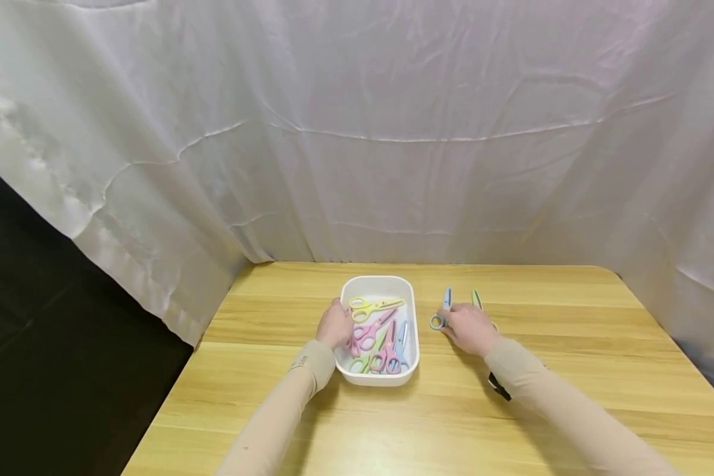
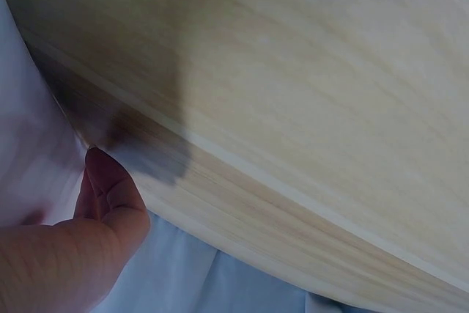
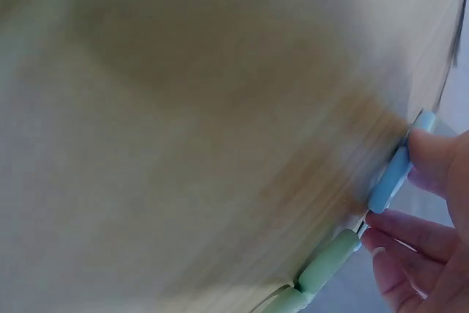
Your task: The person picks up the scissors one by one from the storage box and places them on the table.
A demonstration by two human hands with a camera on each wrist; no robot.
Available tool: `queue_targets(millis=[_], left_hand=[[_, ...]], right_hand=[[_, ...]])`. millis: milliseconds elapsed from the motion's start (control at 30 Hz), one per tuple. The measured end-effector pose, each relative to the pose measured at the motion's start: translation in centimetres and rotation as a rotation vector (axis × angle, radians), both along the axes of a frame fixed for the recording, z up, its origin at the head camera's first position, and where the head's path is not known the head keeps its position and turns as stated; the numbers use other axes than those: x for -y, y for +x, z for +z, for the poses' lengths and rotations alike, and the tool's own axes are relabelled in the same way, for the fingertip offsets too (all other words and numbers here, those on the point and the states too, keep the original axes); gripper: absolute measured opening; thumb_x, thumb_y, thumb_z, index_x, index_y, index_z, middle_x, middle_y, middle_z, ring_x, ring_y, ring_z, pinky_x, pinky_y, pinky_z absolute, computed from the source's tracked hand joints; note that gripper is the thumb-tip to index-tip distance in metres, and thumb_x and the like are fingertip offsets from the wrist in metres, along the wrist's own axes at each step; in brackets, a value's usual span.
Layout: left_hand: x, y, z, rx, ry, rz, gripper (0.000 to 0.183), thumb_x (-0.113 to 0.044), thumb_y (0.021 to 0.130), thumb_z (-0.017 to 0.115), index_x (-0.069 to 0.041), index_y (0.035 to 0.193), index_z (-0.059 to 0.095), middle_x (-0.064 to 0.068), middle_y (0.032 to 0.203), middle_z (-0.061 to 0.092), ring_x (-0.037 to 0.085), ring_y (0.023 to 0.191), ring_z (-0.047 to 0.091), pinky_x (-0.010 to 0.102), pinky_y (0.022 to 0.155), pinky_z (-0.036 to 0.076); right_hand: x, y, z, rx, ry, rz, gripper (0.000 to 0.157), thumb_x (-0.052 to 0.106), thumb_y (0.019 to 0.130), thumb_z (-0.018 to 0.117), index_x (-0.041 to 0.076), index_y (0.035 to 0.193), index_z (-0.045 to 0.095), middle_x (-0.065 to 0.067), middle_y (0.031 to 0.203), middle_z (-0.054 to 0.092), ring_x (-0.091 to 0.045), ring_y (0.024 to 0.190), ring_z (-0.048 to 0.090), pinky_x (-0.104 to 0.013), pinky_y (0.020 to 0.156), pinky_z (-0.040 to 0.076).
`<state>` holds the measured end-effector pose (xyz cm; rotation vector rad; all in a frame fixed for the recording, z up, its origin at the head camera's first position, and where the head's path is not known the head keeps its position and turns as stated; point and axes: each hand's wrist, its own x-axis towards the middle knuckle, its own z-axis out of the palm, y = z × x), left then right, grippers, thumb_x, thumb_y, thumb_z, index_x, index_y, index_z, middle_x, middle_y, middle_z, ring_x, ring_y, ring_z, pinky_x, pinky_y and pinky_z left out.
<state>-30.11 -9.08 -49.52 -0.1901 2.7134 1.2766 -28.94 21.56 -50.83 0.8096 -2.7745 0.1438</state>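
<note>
My left hand [image 1: 335,325] is at the left side of a white plastic tray [image 1: 377,380], pinching its rim; the thumb and a bent finger show at the wall in the left wrist view. Inside the tray lie several scissors, among them yellow scissors [image 1: 363,309], pink scissors [image 1: 378,361] and light blue scissors [image 1: 400,344]. Right of the tray, my right hand [image 1: 473,328] grips another pair of blue scissors [image 1: 447,301] by the handle, blades pointing away. Green scissors [image 1: 476,299] lie just beyond that hand, partly covered by it; their green handle [image 3: 327,262] shows in the right wrist view.
All of this is on a wood-grain table [image 1: 262,396]. A pale grey curtain [image 1: 393,185] hangs behind its far edge, and a dark cloth [image 1: 65,344] is at the left. A dark band [image 1: 498,386] shows at the right wrist.
</note>
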Motion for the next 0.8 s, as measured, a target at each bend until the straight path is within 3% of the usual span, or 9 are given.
queue_targets(millis=[267, 600, 800], left_hand=[[-0.01, 0.05, -0.06, -0.001, -0.003, 0.001, 0.062, -0.008, 0.100, 0.040, 0.002, 0.159, 0.021, 0.030, 0.141, 0.053, 0.014, 0.047, 0.049, 0.026, 0.039, 0.048], [0.08, 0.39, 0.29, -0.016, -0.029, -0.011, 0.063, -0.008, 0.099, 0.041, 0.004, 0.158, 0.021, 0.031, 0.145, 0.050, 0.022, 0.064, 0.057, 0.030, 0.049, 0.053], [0.10, 0.39, 0.30, -0.025, -0.040, -0.012, 0.063, -0.008, 0.099, 0.042, 0.004, 0.158, 0.022, 0.031, 0.141, 0.054, 0.020, 0.059, 0.056, 0.029, 0.047, 0.052]], right_hand=[[-0.08, 0.31, -0.21, -0.019, 0.038, 0.030, 0.022, 0.014, 0.086, 0.077, 0.011, 0.106, 0.069, -0.009, 0.092, 0.075, -0.029, 0.084, 0.069, -0.050, 0.085, 0.058], [-0.27, 0.70, -0.25, -0.048, 0.038, 0.044, 0.025, 0.012, 0.082, 0.079, 0.012, 0.106, 0.069, -0.008, 0.091, 0.074, -0.027, 0.082, 0.068, -0.046, 0.078, 0.059], [-0.27, 0.90, -0.15, -0.055, 0.027, 0.045, 0.028, 0.010, 0.080, 0.081, 0.011, 0.105, 0.070, -0.009, 0.089, 0.074, -0.027, 0.080, 0.067, -0.045, 0.077, 0.058]])
